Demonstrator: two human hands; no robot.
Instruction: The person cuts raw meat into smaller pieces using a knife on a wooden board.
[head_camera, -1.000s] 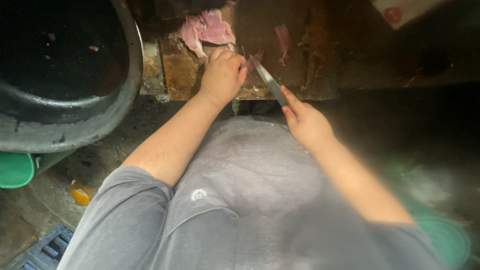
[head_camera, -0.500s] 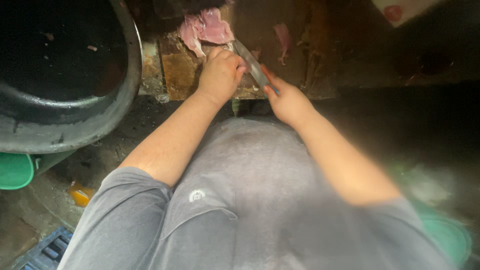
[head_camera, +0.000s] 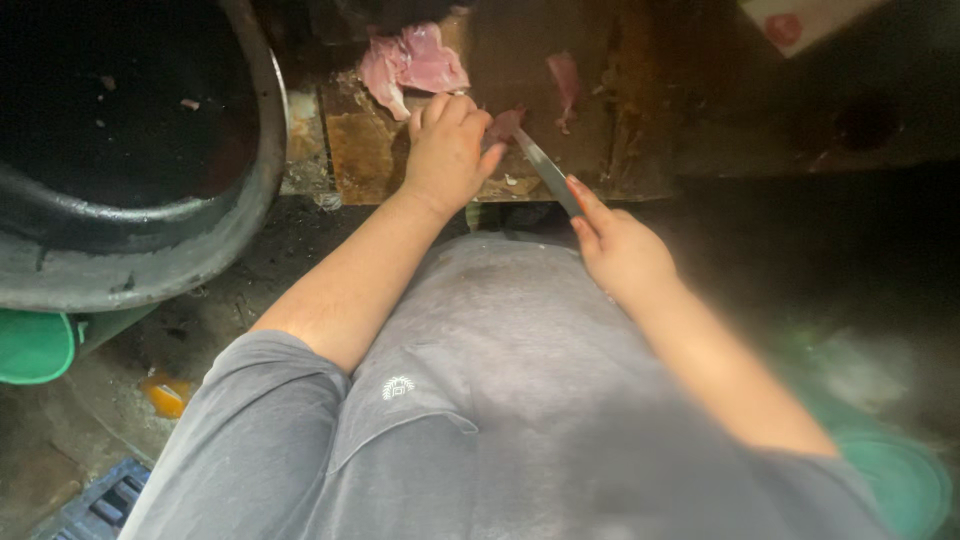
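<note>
Cutting well here depends on how you pin that small dark-red scrap of meat (head_camera: 505, 122) on the worn wooden cutting board (head_camera: 610, 120), which serves as the landmark for everything else.

Head view: your left hand (head_camera: 447, 150) rests on the board's near half, fingers curled together and pressing down right beside the scrap, knuckles toward the blade. Keep those fingertips tucked back so the knuckles, not the tips, face the steel. Your right hand (head_camera: 620, 250) hangs off the board's near edge, closed around the knife handle with the forefinger laid along the spine; the knife (head_camera: 545, 172) slants up across the edge, its tip at the scrap. Let the tip do the work with short, shallow draws, since the blade lies very close to your left fingers.

A larger pile of pink raw meat (head_camera: 410, 62) sits at the board's far left corner, and a thin pink strip (head_camera: 566, 82) lies toward its far middle, both apart from the knife. Left of the board stands a big dark metal basin (head_camera: 130, 250); a green tub (head_camera: 35, 345) shows below that.
</note>
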